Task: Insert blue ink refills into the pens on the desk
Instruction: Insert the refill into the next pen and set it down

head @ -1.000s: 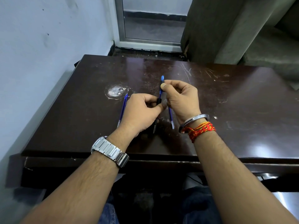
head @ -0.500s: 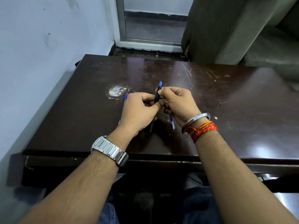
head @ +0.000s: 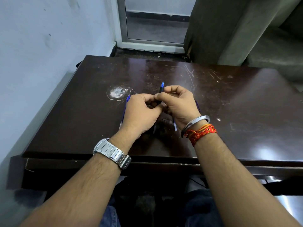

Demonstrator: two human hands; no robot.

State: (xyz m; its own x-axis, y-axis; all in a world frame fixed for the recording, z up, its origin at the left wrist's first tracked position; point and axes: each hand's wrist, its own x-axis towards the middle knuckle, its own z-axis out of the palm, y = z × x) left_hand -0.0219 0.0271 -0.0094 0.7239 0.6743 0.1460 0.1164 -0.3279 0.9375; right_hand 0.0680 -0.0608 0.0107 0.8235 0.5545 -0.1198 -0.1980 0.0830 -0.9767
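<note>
- Over the middle of the dark brown desk (head: pixel 246 112), both hands raised and close together.
- Right hand (head: pixel 180 104): fingers curled, thumb and forefinger pinching the dark barrel of a pen (head: pixel 161 89) just below its blue tip.
- Left hand (head: pixel 141 112): fingers curled inward, thumb stretched to the middle of the pen and pinching it there; fingertips hidden behind the knuckles.
- Pen tilted slightly off upright, with the blue tip above both hands and pointing away from the person. Lower end showing dark beneath the hands, near the desk; touching it or not, cannot tell.
- Second pen (head: pixel 125 110), blue, flat on the desk just left of the left hand and partly covered by it, lying lengthwise toward the far edge.
- Thin blue rod (head: pixel 175 126) on the desk under the right hand, pale at its near end; refill or pen, cannot tell.
- Small dark blue piece (head: pixel 197 105) peeking out at the right of the right hand, mostly hidden.
- Round pale worn patch (head: pixel 117 93) on the desk, just beyond the second pen.
- Steel watch (head: pixel 113 153) on the left wrist; steel bangle (head: pixel 196 120) and red-orange thread (head: pixel 202 131) on the right wrist.
- Pale wall (head: pixel 41 54) to the left, metal-framed door (head: pixel 121 22) beyond the desk, grey curtain (head: pixel 213 30) to its right.
</note>
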